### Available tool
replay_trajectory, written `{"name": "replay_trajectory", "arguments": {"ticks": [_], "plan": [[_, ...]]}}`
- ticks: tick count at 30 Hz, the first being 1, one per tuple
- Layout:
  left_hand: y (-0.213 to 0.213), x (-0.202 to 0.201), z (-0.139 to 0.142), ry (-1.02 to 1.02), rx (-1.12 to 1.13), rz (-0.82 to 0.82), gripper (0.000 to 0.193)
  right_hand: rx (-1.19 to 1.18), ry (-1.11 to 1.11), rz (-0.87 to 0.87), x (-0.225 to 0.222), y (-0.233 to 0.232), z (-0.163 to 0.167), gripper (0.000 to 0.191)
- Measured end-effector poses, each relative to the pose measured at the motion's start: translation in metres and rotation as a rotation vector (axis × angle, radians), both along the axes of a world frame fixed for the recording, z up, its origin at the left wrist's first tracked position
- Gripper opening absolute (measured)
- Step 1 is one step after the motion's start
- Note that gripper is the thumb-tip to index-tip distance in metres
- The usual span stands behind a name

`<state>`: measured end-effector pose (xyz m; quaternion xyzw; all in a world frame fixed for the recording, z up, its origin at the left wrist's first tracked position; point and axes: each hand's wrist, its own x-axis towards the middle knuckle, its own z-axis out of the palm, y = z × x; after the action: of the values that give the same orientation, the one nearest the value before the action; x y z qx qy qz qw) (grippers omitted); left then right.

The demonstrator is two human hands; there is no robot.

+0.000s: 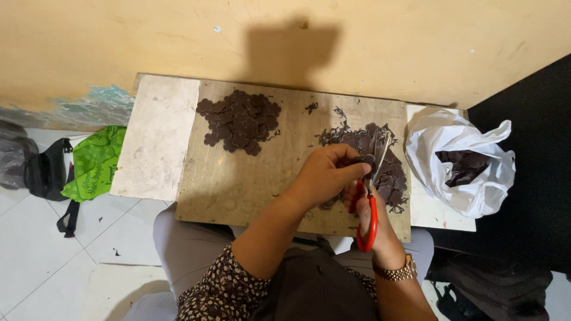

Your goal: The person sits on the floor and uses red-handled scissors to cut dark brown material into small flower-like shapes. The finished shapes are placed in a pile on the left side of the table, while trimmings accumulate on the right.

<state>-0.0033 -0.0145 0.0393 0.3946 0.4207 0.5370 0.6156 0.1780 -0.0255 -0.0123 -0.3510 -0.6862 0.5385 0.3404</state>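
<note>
We hold a small dark flower-shaped piece [367, 159] pinched between the fingertips of our left hand [326, 177], whose grip is closed on it just above the tabletop [250, 172]. Our right hand [372, 217] has its fingers through the red handles of a pair of scissors [370, 196], closed around them, with the blades pointing up and away from us toward the piece; whether the blades are parted or shut we cannot tell.

The piece looks thin and light, and we judge it flexible, like cut felt or sheet foam, so it should bend easily and wants holding near the edge opposite the blades, flat between thumb and fingers, so that it does not fold or slip while being trimmed.

Under and beyond our hands lies a loose heap of dark scraps and uncut pieces [386, 172]. To the far left of the board sits a tidier pile of finished flower shapes [239, 122], well apart from our hands. To the right, a white plastic bag [470, 178] rests on the tabletop's edge, open, with more dark material inside. A green bag [95, 161] lies on the floor to the left.
</note>
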Motion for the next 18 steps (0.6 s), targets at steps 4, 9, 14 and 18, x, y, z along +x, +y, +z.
{"name": "replay_trajectory", "arguments": {"ticks": [4, 9, 14, 18], "plan": [[0.0011, 0.0017, -0.0033, 0.003, 0.008, 0.023, 0.012, 0.035, -0.002, -0.005, 0.0007, -0.0015, -0.0025, 0.081], [0.0031, 0.0009, -0.0070, 0.078, 0.054, 0.065, 0.013, -0.006, -0.063, -0.014, 0.0009, -0.0002, 0.0001, 0.085], [0.0028, -0.0007, -0.0076, 0.070, 0.033, 0.063, 0.013, 0.006, -0.063, 0.001, -0.0005, -0.0005, 0.0041, 0.087], [0.0028, -0.0019, -0.0086, 0.060, 0.027, 0.053, 0.013, 0.038, -0.123, -0.019, 0.0011, 0.0002, 0.0054, 0.084]]}}
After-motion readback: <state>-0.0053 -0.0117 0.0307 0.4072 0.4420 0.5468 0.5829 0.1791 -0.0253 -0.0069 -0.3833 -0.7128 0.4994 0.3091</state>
